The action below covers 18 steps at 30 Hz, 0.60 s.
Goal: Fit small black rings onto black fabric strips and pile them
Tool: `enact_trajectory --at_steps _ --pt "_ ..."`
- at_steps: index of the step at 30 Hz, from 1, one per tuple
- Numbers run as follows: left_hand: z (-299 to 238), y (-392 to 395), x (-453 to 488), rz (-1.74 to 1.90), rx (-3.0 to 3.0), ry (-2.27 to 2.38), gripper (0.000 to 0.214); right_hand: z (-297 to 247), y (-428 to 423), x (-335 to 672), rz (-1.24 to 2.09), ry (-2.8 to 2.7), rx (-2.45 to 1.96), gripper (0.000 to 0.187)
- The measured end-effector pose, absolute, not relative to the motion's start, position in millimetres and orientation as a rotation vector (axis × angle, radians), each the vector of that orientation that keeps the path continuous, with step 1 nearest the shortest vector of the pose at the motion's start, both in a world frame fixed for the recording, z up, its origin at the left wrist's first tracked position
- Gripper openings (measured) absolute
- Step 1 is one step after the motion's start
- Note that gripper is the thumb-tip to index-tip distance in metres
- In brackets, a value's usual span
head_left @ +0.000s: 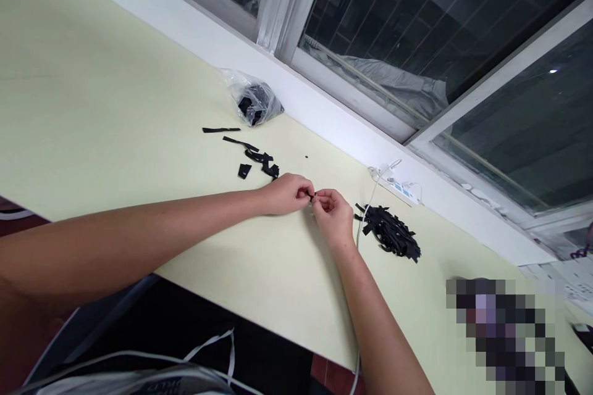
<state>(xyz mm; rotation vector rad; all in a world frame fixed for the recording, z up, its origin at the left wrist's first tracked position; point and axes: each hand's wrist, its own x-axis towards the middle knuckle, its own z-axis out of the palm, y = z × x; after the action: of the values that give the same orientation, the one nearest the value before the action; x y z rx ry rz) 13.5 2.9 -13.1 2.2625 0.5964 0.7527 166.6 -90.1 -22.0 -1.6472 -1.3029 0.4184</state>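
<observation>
My left hand [291, 192] and my right hand [333, 213] meet above the table, both closed in a pinch. Between their fingertips is a small black piece [312, 196], mostly covered by the fingers; its kind is too small to make out. Just beyond my left hand lie several black fabric strips [262, 157] and a short black piece [244, 171]. To the right of my right hand is a heap of black strips [391, 231], some of them bent or folded.
A clear plastic bag [257, 105] with black pieces inside sits against the wall ledge. A white power strip [396, 188] lies by the wall, and its white cable [364, 222] crosses the table beside my right wrist. A blurred patch [504, 327] covers the lower right.
</observation>
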Motion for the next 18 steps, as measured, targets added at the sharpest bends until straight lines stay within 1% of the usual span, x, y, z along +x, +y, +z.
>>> enact_trajectory --at_steps 8,18 --pt "-15.0 7.9 13.0 0.795 2.386 0.56 0.016 -18.5 -91.8 165.9 0.452 -1.404 -1.671 0.023" --pt "-12.0 11.0 11.2 0.913 2.279 0.612 0.027 -23.0 -87.4 187.6 0.361 -1.218 -1.719 0.03"
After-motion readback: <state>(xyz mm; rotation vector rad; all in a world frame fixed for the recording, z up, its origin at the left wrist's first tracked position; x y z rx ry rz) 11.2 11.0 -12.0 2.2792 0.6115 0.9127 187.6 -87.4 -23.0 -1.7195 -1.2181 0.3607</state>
